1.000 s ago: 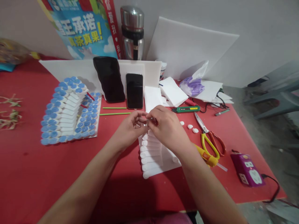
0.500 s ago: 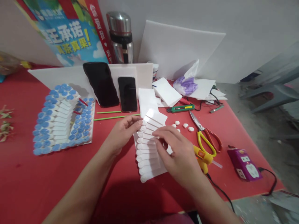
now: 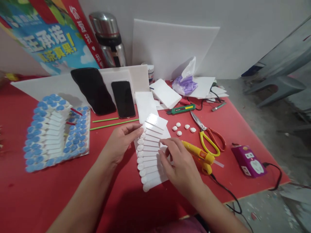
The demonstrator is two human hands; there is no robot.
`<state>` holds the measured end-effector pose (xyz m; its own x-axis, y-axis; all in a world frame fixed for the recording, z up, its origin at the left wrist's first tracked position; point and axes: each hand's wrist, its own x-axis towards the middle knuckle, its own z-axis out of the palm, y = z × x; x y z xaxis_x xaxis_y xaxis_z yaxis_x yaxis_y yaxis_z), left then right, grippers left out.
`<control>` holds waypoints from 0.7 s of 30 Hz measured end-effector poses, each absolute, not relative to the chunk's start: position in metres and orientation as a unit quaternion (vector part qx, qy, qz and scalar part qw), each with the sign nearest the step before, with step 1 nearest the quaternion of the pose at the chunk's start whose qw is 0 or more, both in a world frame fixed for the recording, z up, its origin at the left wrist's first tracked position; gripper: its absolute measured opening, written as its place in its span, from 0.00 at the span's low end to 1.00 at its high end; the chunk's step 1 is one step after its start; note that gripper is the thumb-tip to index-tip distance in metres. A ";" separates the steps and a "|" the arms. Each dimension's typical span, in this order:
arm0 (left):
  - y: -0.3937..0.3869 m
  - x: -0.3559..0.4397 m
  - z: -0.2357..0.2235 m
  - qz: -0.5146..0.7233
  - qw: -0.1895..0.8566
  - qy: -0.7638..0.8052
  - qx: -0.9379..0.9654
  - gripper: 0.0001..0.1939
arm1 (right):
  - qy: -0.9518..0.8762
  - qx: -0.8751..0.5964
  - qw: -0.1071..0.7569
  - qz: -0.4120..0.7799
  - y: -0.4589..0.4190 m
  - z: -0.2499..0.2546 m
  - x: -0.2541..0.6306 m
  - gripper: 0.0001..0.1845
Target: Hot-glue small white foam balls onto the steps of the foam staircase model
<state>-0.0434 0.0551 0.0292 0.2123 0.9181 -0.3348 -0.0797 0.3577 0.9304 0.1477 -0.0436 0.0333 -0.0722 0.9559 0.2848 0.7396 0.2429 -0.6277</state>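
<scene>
A white stepped staircase-like model [image 3: 152, 152] of thin card or foam stands mid-table, with a row of small white round pieces [image 3: 140, 160] along its left edge. At its upper left end, my left hand [image 3: 123, 139] has thumb and index finger closed on one of these white round pieces. My right hand [image 3: 178, 158] is over the right side of the steps, its fingers bent and the thumb apart from the index finger. Nothing shows between them. Several loose white round pieces [image 3: 179, 133] lie beyond my right hand. Beside that hand rests a yellow glue gun [image 3: 199, 154].
Scissors [image 3: 206, 131], a green utility knife [image 3: 181, 109] and a purple power socket [image 3: 249, 160] lie to the right. A blue-and-white stepped model [image 3: 57, 132] stands left. Two phones [image 3: 123, 99] lean on a white board behind green sticks [image 3: 114, 124]. A steel flask [image 3: 107, 38] stands behind.
The view has shifted, so most things appear further left. My right hand has drawn slightly back, showing more of the glue gun and loose pieces. My left hand keeps its place at the model's upper edge.
</scene>
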 end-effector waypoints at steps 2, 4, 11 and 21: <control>0.055 -0.044 0.029 0.378 0.656 0.498 0.423 0.14 | -0.719 -0.591 0.324 0.168 -0.044 0.034 0.146 0.14; 0.054 -0.044 0.029 0.376 0.657 0.497 0.424 0.13 | -0.720 -0.592 0.326 0.159 -0.042 0.036 0.144 0.14; 0.054 -0.045 0.027 0.374 0.681 0.464 0.424 0.12 | -0.723 -0.561 0.363 0.176 -0.017 0.043 0.126 0.13; 0.053 -0.047 0.020 0.376 0.695 0.465 0.398 0.11 | -0.684 -0.606 0.350 0.206 0.004 0.036 0.113 0.05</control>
